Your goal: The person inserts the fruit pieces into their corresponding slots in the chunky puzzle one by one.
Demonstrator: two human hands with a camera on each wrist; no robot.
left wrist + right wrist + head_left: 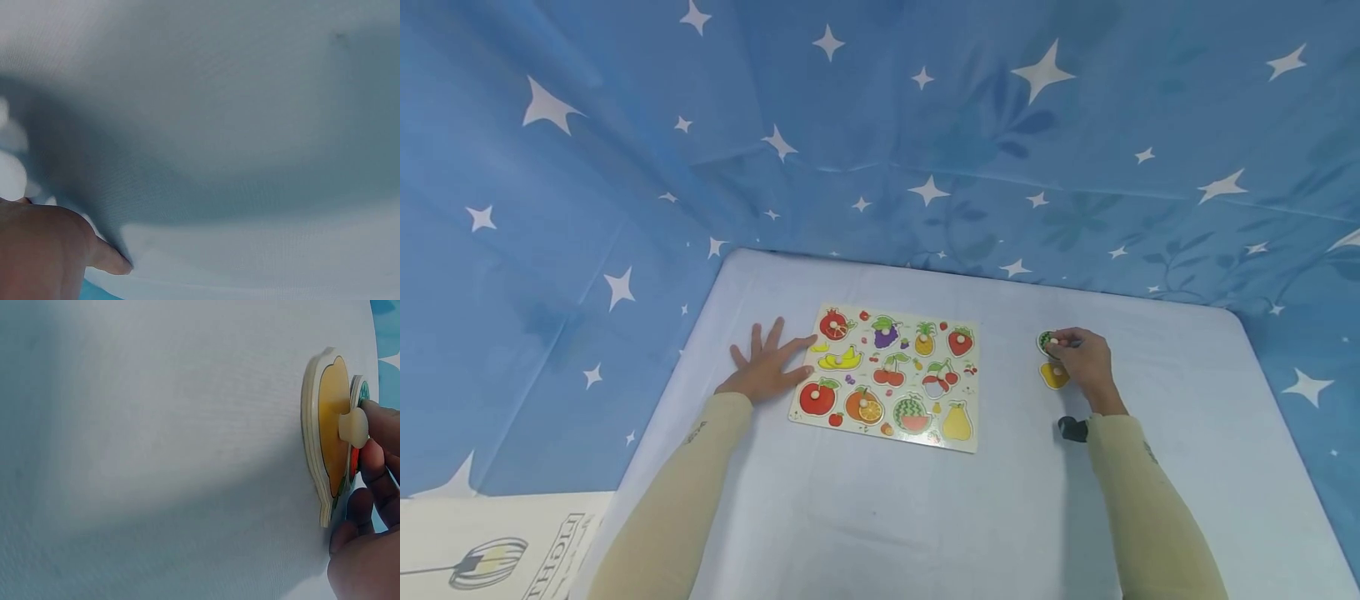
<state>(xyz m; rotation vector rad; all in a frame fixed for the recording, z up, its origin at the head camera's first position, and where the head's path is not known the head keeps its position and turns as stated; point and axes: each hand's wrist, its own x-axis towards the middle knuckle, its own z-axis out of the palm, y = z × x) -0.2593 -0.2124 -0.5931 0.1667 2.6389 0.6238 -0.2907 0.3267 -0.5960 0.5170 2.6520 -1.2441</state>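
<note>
A white fruit puzzle board (865, 379) lies on the table, with printed fruits and several knobbed pieces in it. My left hand (766, 367) rests at its left edge, fingers spread, with thumb and index finger touching the board. In the left wrist view, part of the left hand (50, 250) shows over the white cloth. My right hand (1088, 365) pinches a round watermelon puzzle piece (1043, 340) to the right of the board. Just below it is a yellow pear puzzle piece (1052, 377), whose pale knob (355, 428) stands near the right fingers (382, 425).
White cloth covers the table (865, 517). A blue curtain (880, 125) with white stars hangs behind it and at the sides. A black device (1072, 429) sits at the right wrist. A printed white sheet (497, 550) shows at lower left.
</note>
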